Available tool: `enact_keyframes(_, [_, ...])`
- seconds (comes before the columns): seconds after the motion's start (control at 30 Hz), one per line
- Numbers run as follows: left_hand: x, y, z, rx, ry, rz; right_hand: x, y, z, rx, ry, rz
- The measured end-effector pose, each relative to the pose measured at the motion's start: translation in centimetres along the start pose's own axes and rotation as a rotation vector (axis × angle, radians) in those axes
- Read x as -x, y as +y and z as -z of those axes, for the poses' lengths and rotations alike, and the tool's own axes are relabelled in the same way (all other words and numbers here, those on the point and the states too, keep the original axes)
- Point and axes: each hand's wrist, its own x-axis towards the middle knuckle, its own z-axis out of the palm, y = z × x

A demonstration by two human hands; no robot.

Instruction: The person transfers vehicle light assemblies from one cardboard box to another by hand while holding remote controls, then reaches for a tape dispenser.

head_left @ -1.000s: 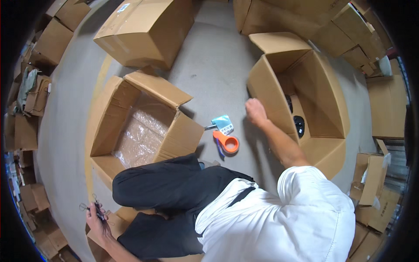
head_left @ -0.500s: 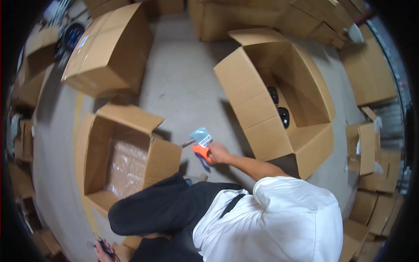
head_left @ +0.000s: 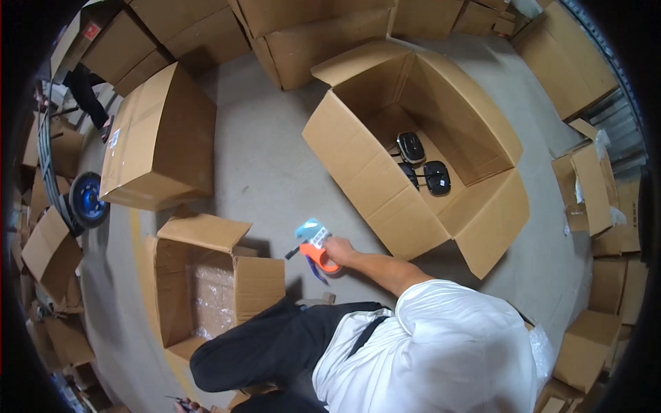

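Note:
My right hand (head_left: 339,253) is closed on what looks like an orange tape dispenser (head_left: 329,261) with a blue part below. Beside it, a pale blue piece with a white label (head_left: 311,231) and a short dark bar stick out. These are over the floor between two open cartons. At the lower edge my left hand (head_left: 196,408) shows only in part, its fingers closed round a thin dark tool (head_left: 180,400) whose kind I cannot make out. The large open carton (head_left: 372,172) to the right has several black rounded items (head_left: 437,177) inside.
A smaller open carton (head_left: 258,286) with clear plastic wrap (head_left: 212,292) inside stands by my knee. A closed carton (head_left: 155,138) stands beyond it, near a blue-hubbed wheel (head_left: 88,199) and another person's leg (head_left: 86,96). Stacked cartons (head_left: 323,45) line the back.
The view has shifted, showing more of the large carton's contents and another person's leg at far left. My right hand still grips the orange object, now turned a little. My left hand sits lower, mostly cut off.

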Motion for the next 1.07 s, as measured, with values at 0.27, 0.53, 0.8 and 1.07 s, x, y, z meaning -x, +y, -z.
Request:
enact_keyframes(0.27, [0.1,4.5,-1.4,0.8,0.224,0.356,-7.9,3.8,4.5,-0.09,0.133,-0.363])
enact_keyframes(0.53, [-0.1,2.5,-3.4,0.948,0.201,0.432,-10.4,5.8,10.4,-0.334,0.092,-0.644])
enact_keyframes(0.8, [0.5,3.0,-4.6,0.88,0.343,0.49,-16.6,-13.7,3.8,0.232,0.216,0.312])
enact_keyframes(1.07, [1.9,1.6,-1.0,0.95,0.397,0.463,-30.2,-17.8,-1.9,0.434,-0.325,0.212])
